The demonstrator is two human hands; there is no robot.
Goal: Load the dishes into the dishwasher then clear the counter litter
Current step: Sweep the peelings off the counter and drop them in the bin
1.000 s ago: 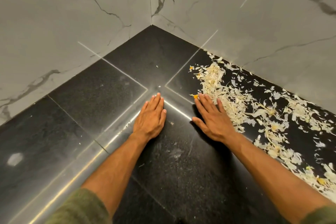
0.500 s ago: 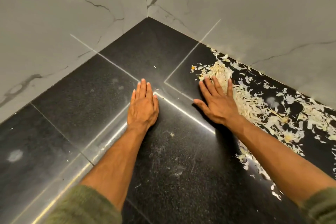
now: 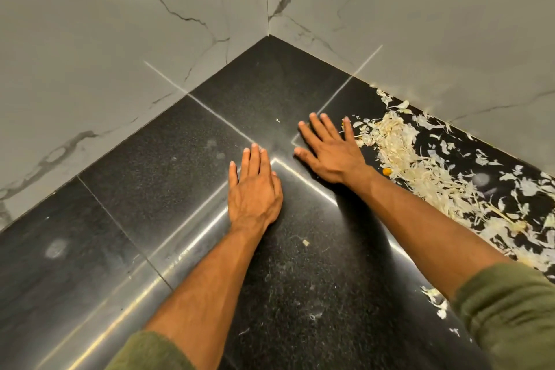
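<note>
I find the litter, a drift of pale shredded vegetable peelings (image 3: 426, 171), spread along the right arm of the black speckled stone worktop (image 3: 168, 165), from near the corner out to the right edge of view. It lies thickest just beside the wall, with 1 small orange scrap (image 3: 387, 171) at its near edge and a few stray flakes (image 3: 434, 297) by my right sleeve.

My right hand (image 3: 330, 150) lies flat on the worktop, fingers (image 3: 318, 129) straight and spread, holding nothing; its little finger reaches the near end of the drift. My left hand (image 3: 255, 189) also lies flat, fingers together and straight, gripping nothing, on bare stone well apart from the litter.

The grey-veined marble wall tiles (image 3: 120, 39) meet in the corner beyond both hands.

No dishes or dishwasher are in view, so I cannot judge that stage. In my judgement the litter clearing is barely begun: almost all the peelings remain on the worktop, ungathered.
</note>
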